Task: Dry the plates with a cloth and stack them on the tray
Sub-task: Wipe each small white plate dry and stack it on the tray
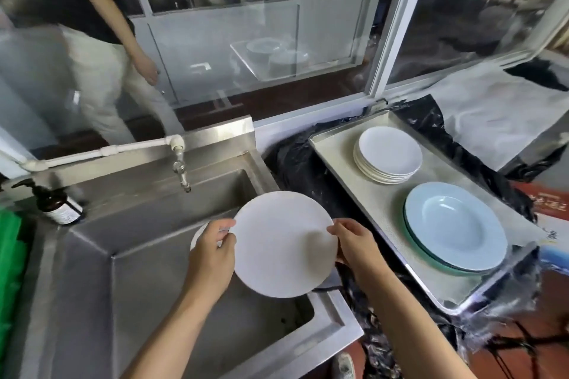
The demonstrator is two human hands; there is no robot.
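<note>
Over the steel sink (147, 243), both hands hold a white plate (284, 244) tilted toward the camera — the left hand (212, 255) pinches its left rim, the right hand (354, 246) grips the right rim. Right of the sink sits the tray (338, 163), bearing a stack of white plates (389, 154) and, nearer, blue plates (455, 226). Another white edge (197, 234) shows behind the left hand — unclear what.

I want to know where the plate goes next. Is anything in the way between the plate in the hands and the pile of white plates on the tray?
Nothing visible blocks it. The plate is over the sink, and the white pile on the tray has a bare top.
</note>
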